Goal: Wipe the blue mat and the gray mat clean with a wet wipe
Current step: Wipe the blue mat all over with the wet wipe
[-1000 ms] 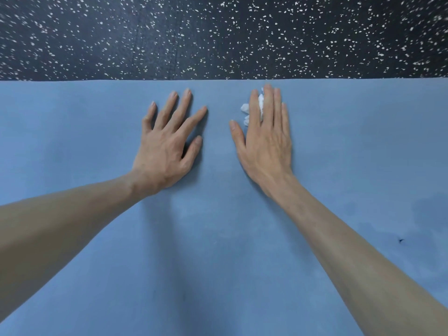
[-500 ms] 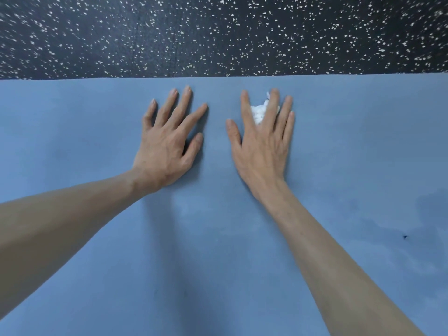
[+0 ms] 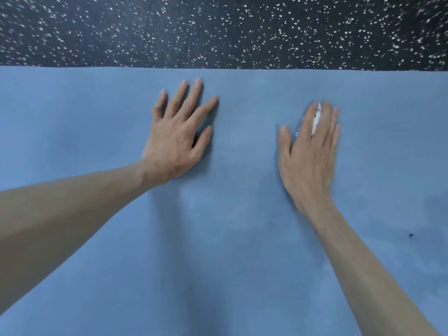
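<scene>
On floor: blue mat [image 3: 230, 251] flat | left hand [image 3: 177, 139] splayed, pressing mat, holding nothing | right hand [image 3: 309, 151] flat, fingers straight, pressing wet wipe [image 3: 316, 120] | wipe likely soft, limp: keep under fingers.

Soft, even, cool light here, no glare anywhere. The left hand [image 3: 178, 141] shows crisp and drops a dark shadow just to its right on the blue mat [image 3: 72, 122]. The right hand [image 3: 309, 151] smears with motion blur at the fingertips. Speckles in the dark floor [image 3: 218, 30] streak toward the top corners.
</scene>
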